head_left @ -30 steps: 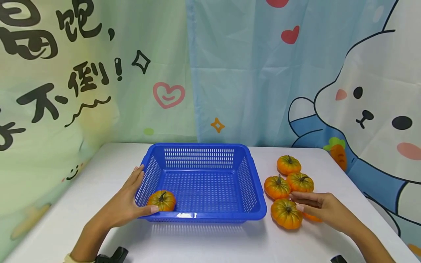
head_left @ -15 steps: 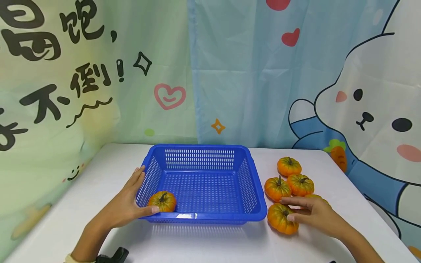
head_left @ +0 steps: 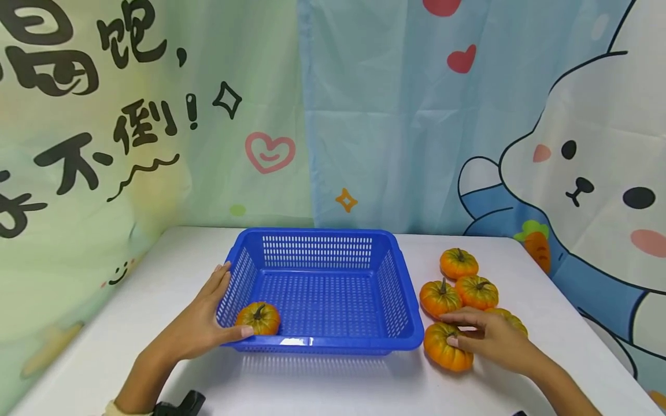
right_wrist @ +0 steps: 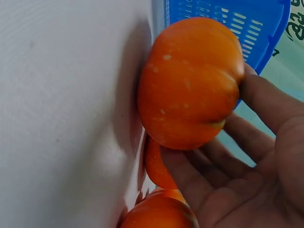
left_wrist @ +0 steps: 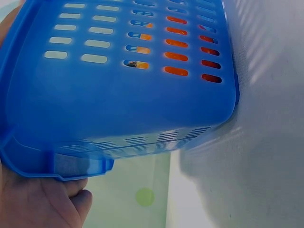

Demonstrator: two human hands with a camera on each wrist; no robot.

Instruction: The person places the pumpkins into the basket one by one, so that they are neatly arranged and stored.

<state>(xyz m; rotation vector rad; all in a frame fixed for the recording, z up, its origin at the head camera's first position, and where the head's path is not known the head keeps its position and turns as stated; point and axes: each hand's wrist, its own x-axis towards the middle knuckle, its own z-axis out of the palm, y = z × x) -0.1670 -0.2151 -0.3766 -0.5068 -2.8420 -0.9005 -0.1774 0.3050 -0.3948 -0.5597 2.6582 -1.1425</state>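
Note:
A small orange-and-green pumpkin (head_left: 447,353) lies on the table to the right of the blue plastic basket (head_left: 322,345). My right hand (head_left: 502,341) holds it, thumb on the near side and fingers at the far side; the right wrist view shows this pumpkin (right_wrist: 190,85) between thumb and fingers of the right hand (right_wrist: 251,190). At the basket's near left corner, my left hand (head_left: 195,326) grips the rim, with the thumb on the front edge. Inside the basket, by that corner, sits another pumpkin (head_left: 258,319). From the left wrist, the basket wall (left_wrist: 118,104) hides most of that pumpkin.
Behind the right hand are several more pumpkins, including a far one (head_left: 459,263), a left one (head_left: 440,299), a middle one (head_left: 477,292) and a partly hidden one (head_left: 510,319). A printed curtain (head_left: 359,144) hangs behind the white table (head_left: 354,387).
My right hand has moved left and closed around the nearest pumpkin, which has shifted slightly toward the basket and the near edge. The left hand stays on the basket.

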